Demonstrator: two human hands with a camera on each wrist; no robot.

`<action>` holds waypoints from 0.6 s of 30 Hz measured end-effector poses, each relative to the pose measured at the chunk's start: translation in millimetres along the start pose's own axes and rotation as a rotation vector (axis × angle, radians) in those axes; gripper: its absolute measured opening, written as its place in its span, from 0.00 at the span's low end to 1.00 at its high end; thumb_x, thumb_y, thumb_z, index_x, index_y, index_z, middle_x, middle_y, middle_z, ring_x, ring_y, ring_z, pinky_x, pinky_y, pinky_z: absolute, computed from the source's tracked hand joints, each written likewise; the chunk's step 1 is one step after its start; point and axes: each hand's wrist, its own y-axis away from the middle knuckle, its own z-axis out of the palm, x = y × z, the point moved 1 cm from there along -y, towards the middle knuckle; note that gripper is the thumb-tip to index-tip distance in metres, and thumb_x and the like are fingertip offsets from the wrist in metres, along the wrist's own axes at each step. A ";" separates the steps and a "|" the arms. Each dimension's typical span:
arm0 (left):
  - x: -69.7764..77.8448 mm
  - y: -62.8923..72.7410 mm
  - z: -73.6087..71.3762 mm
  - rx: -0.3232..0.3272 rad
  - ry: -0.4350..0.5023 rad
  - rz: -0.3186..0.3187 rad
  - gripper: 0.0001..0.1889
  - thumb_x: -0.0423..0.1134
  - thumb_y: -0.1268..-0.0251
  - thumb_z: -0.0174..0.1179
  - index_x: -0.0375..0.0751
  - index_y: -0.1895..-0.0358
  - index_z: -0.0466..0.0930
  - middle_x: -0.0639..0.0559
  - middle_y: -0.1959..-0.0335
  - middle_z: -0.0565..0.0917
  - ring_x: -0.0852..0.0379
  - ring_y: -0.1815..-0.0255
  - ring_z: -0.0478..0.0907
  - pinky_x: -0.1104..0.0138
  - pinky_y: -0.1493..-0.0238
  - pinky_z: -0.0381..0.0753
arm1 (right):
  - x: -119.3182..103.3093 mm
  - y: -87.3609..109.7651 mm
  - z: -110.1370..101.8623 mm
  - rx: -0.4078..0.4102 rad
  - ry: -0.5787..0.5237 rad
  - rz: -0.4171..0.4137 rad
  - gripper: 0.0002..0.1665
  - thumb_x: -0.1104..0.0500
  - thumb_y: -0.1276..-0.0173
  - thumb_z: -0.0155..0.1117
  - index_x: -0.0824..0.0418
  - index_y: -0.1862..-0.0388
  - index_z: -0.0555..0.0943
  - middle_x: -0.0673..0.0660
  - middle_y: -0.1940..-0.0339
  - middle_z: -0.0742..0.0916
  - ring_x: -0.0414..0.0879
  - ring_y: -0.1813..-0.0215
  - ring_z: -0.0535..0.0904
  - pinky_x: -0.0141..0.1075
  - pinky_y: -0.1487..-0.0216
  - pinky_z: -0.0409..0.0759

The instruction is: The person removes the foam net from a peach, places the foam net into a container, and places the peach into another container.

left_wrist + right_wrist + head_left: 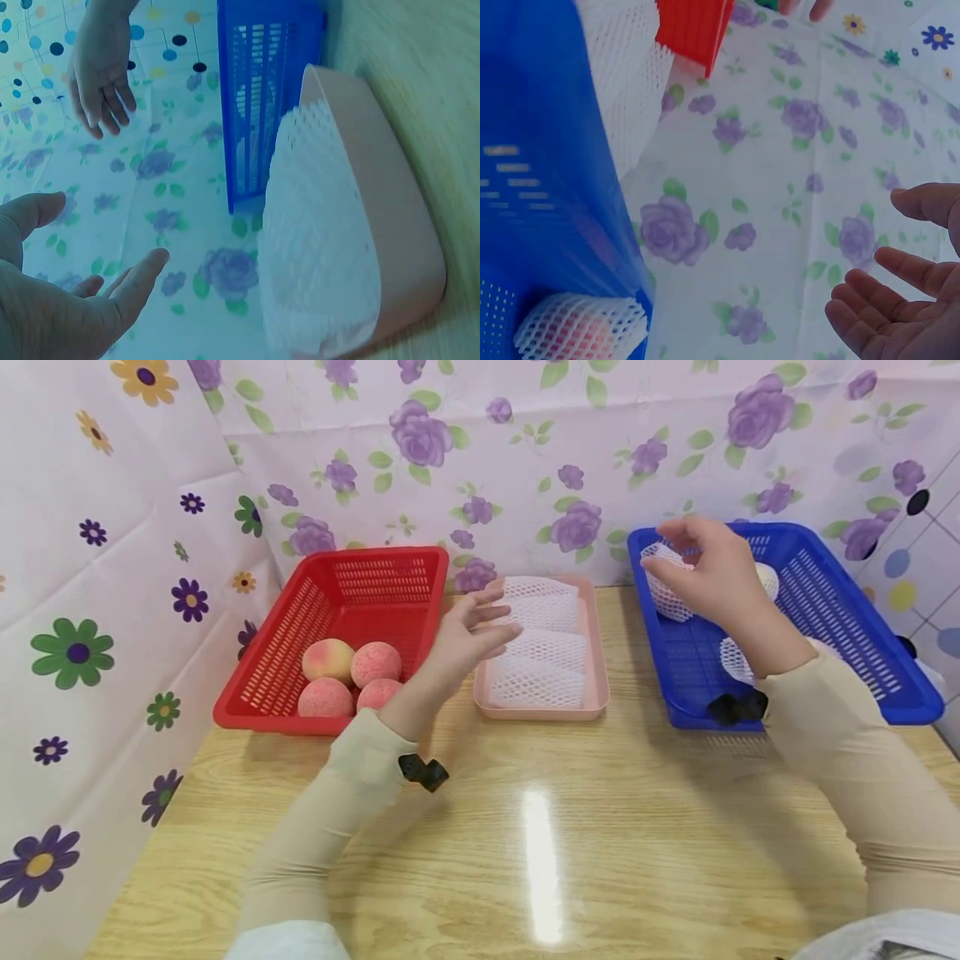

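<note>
My left hand (pixel 468 639) hovers between the red basket (pixel 390 553) and the pink tray (pixel 542 713), its fingers spread and nothing in them. White foam net sleeves (pixel 540 668) lie stacked in that tray. Several peaches (pixel 327 660) sit at the near end of the red basket. Over the blue basket (pixel 660 668) my right hand (pixel 708 568) is raised, thumb and fingers apart, holding nothing. Beneath it a peach in a foam net (pixel 577 330) rests in the blue basket's corner. Other netted fruit (pixel 738 662) there is partly hidden by my right arm.
All three containers stand in a row on a wooden table (pixel 465 852), against a wall covered in flowered cloth (pixel 517 468). Another flowered sheet (pixel 112 610) hangs on the left. A dark wrist device (pixel 423 772) is strapped at my left cuff.
</note>
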 end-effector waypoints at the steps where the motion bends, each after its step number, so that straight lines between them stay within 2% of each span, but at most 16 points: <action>1: -1.0 0.1 4.6 -0.011 0.015 -0.003 0.29 0.32 0.39 0.62 0.41 0.33 0.64 0.40 0.37 0.73 0.45 0.39 0.75 0.53 0.42 0.77 | 2.7 -2.3 -1.3 -0.001 0.007 0.012 0.29 0.51 0.33 0.60 0.67 0.39 0.72 0.68 0.41 0.78 0.62 0.42 0.73 0.56 0.42 0.72; 6: -4.9 1.1 25.0 -0.073 0.084 -0.016 0.29 0.30 0.38 0.61 0.39 0.33 0.64 0.39 0.37 0.73 0.43 0.41 0.76 0.52 0.41 0.76 | 16.3 -15.3 -7.3 -0.014 0.025 0.068 0.32 0.48 0.32 0.58 0.64 0.36 0.70 0.68 0.39 0.77 0.63 0.39 0.72 0.58 0.41 0.70; 14: -14.7 1.0 49.0 -0.174 0.097 -0.043 0.27 0.34 0.35 0.59 0.40 0.33 0.64 0.39 0.36 0.72 0.45 0.39 0.75 0.57 0.44 0.78 | 42.0 -27.8 -9.3 -0.069 -0.006 0.180 0.36 0.45 0.32 0.55 0.63 0.31 0.64 0.68 0.33 0.71 0.62 0.32 0.65 0.59 0.35 0.66; 18: -19.6 2.3 60.1 -0.192 0.120 -0.055 0.27 0.35 0.34 0.58 0.40 0.33 0.64 0.39 0.36 0.72 0.46 0.39 0.74 0.58 0.44 0.79 | 51.7 -35.8 -8.9 -0.076 -0.002 0.204 0.37 0.43 0.32 0.54 0.62 0.31 0.63 0.67 0.32 0.70 0.61 0.32 0.65 0.58 0.35 0.65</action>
